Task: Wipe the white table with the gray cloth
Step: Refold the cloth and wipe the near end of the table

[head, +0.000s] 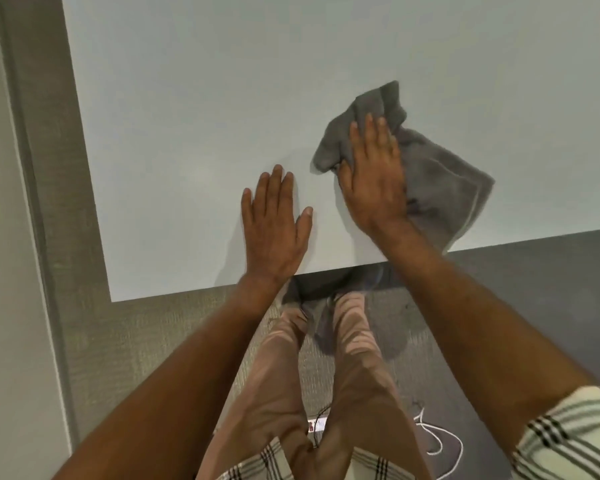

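The person is standing at the near edge of the smooth white rectangular desk (187, 133), and the right hand (373, 181) is pressing flat, fingers stretched out and close together, on the rumpled gray terry cloth (440, 181) in the right-centre of the frame. The hand is not gripping anything; it is only bearing down with palm and fingers on the cloth's left part. The left hand (274, 226) is lying open and empty on the bare desk just beside it, near the front edge, seemingly as a brace.

What is worrying me is the cloth's lower right corner, which is reaching the desk's near edge and seems to be just overhanging it. With only a flat palm holding it, a stroke toward the person could be dragging that corner off, and the cloth could be slipping to the carpeted floor (118, 341). The bunched folds toward the upper part could also be skipping over patches, leaving most of the desk, up and left, unwiped.
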